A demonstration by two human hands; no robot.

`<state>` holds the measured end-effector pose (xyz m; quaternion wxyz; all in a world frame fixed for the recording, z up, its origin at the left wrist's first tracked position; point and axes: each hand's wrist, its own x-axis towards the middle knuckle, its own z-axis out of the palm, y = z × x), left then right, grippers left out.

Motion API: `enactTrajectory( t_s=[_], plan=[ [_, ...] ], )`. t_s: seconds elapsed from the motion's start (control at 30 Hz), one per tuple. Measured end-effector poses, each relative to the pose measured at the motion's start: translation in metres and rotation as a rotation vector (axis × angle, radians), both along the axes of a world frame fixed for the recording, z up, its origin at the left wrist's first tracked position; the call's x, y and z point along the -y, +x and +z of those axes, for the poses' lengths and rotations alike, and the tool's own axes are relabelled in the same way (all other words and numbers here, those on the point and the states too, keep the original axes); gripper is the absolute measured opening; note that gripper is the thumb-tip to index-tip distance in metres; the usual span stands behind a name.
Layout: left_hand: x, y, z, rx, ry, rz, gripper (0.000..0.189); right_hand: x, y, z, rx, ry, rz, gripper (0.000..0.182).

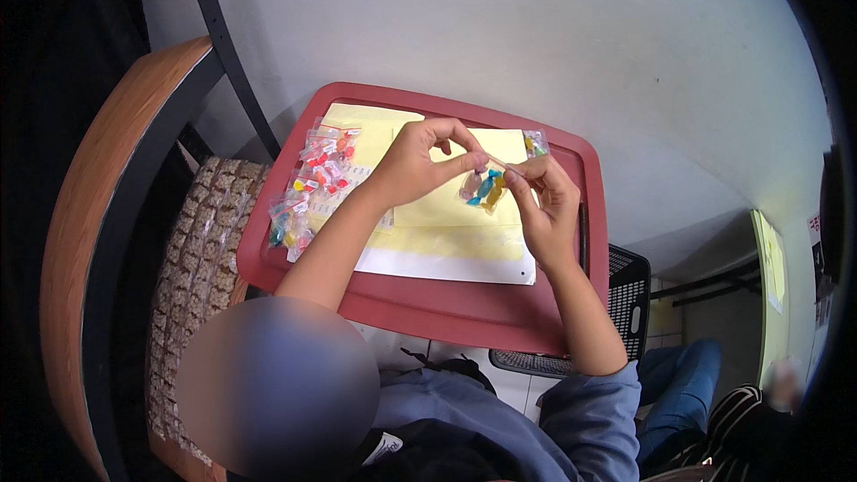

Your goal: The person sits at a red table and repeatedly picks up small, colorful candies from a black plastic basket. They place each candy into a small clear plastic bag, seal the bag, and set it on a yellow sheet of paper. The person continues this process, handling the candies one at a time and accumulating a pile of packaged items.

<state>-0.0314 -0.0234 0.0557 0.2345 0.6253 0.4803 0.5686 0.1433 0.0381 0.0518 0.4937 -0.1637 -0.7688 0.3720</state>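
Between my two hands hangs a small clear plastic bag (483, 189) of wrapped candies in pale purple, blue and yellow. My left hand (438, 155) pinches its upper left edge between thumb and forefinger. At the upper right corner, the thumb and fingers of my right hand (543, 195) grip it. Below the bag lie yellow paper sheets (435, 214) on a red plastic lid (428, 311). Several small bags of colourful candies (325, 164) are heaped along the lid's left side. Another candy bag (535, 142) sits behind my right hand, partly hidden.
A wood-topped shelf (120, 181) with a black metal frame stands at the left. Beside it are packed goods in clear wrap (214, 227). The wall (502, 27) rises behind the lid. A black plastic basket (626, 294) and a seated person's jeans (683, 375) are at the right.
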Motion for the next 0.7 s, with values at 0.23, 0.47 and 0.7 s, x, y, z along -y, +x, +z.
enactTrajectory(
  t_s=[0.23,0.47,0.7],
  plan=[
    [-0.01,-0.024,-0.009,0.43,0.094,-0.134,0.014,-0.003,-0.031,-0.004,0.018,-0.17,0.165,0.019],
    [-0.013,-0.055,-0.019,0.526,0.134,0.072,0.014,-0.02,-0.06,-0.033,0.538,0.253,0.181,0.014],
    [-0.012,-0.057,-0.019,0.92,-0.128,0.073,0.014,-0.019,-0.075,-0.04,0.741,0.38,0.179,0.014]
  ],
)
